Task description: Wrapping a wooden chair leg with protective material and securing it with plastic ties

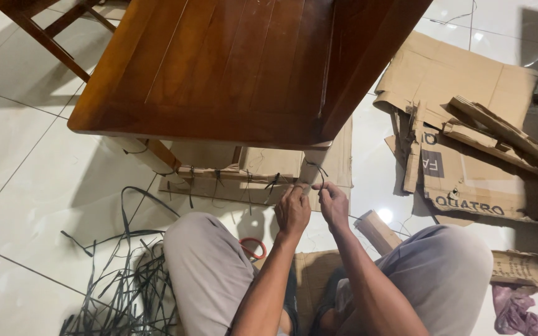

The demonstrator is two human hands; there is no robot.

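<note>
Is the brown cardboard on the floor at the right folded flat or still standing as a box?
Flattened. The cardboard lies spread on the white tile floor in creased, torn sheets, with loose strips on top; no upright walls show.

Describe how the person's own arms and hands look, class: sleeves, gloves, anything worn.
Both forearms are bare to the frame's edge, no sleeves visible. The left hand and right hand wear no gloves; no watch, ring or band shows.
</note>
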